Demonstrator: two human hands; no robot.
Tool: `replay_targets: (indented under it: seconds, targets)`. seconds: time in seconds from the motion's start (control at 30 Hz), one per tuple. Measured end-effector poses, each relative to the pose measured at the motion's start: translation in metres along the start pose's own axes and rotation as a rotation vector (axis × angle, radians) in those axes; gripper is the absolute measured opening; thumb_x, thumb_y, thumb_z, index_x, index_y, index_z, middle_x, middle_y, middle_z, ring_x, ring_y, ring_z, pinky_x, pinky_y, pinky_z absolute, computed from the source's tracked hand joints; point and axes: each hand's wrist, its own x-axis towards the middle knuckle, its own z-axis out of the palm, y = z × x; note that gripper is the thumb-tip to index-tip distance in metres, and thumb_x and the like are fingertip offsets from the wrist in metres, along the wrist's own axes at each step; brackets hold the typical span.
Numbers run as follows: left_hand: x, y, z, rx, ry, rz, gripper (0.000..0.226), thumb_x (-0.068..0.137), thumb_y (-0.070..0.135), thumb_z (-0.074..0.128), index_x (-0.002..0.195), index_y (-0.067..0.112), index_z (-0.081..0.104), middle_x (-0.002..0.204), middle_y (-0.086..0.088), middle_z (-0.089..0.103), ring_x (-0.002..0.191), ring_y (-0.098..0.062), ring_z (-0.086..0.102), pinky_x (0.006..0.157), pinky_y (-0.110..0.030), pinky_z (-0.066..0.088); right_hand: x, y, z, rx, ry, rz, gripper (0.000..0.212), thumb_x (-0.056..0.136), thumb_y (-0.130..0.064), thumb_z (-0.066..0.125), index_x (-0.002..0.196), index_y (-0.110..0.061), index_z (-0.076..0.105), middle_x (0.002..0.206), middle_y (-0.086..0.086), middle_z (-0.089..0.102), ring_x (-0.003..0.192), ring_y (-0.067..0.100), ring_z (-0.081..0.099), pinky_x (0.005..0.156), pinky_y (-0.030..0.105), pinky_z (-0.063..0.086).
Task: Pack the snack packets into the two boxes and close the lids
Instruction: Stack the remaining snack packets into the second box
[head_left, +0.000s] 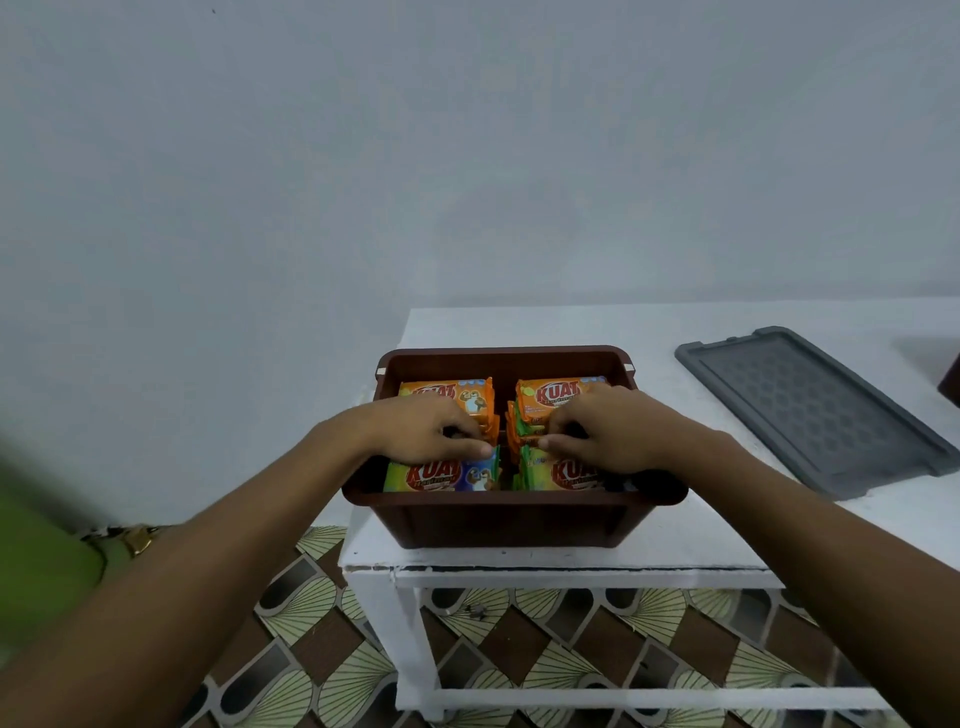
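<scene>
On the white desk (675, 543), snack packets (441, 475) in the brown box (514, 519) are clamped by left hand (426, 428) and right hand (613, 431); the grey lid (810, 410) could be blocked by raised packets.

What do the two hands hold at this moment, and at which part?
Both grip snack packets inside the brown box, by their top edges: the left hand in the left row, the right hand in the right row.

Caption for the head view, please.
Left hand and right hand grip snack packets in the brown box; grey lid lies aside.
</scene>
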Motion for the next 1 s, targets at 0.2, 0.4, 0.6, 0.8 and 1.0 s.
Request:
replay_targets:
  seconds: [0.2,0.4,0.6,0.8,1.0]
  targets:
    - [0.002,-0.002,0.009,0.084,0.076,0.03,0.039,0.096,0.051,0.048,0.096,0.02,0.072,0.077,0.01,0.065,0.065,-0.006,0.057,0.061,-0.031,0.047,0.001,0.005,0.013,-0.283,0.005,0.06,0.062,0.094,-0.066,0.025,0.098,-0.022,0.068,0.082,-0.002,0.065,0.068,0.01,0.058,0.06,0.025,0.046]
    - [0.008,0.008,0.009,-0.017,0.157,0.057,0.03,0.098,0.049,0.042,0.075,0.04,0.059,0.073,0.013,0.064,0.067,-0.003,0.062,0.065,-0.029,0.052,-0.003,0.019,0.016,-0.288,0.09,0.113,0.058,0.097,-0.061,0.028,0.106,-0.019,0.066,0.093,0.001,0.066,0.07,0.012,0.053,0.066,0.026,0.046]
    - [0.034,0.031,0.013,0.024,0.178,0.051,0.049,0.093,0.062,0.038,0.09,0.025,0.07,0.079,0.007,0.067,0.068,-0.009,0.061,0.064,-0.038,0.052,-0.019,0.048,0.008,-0.31,0.085,0.13,0.052,0.098,-0.057,0.033,0.099,-0.018,0.067,0.09,0.001,0.066,0.07,0.014,0.054,0.065,0.027,0.045]
    - [0.072,0.057,0.014,0.021,0.174,0.083,0.032,0.099,0.05,0.042,0.086,0.032,0.064,0.07,0.01,0.06,0.061,-0.007,0.054,0.059,-0.03,0.045,-0.045,0.088,0.006,-0.323,0.076,0.142,0.05,0.096,-0.058,0.036,0.091,-0.021,0.069,0.083,-0.003,0.067,0.063,0.007,0.055,0.058,0.021,0.044]
    - [0.109,0.094,0.013,0.067,0.149,0.085,0.033,0.102,0.042,0.042,0.102,0.022,0.068,0.086,0.009,0.065,0.073,-0.005,0.058,0.065,-0.024,0.046,-0.07,0.129,-0.009,-0.259,0.003,0.15,0.047,0.096,-0.056,0.04,0.085,-0.021,0.068,0.077,-0.005,0.067,0.062,0.005,0.06,0.061,0.024,0.053]
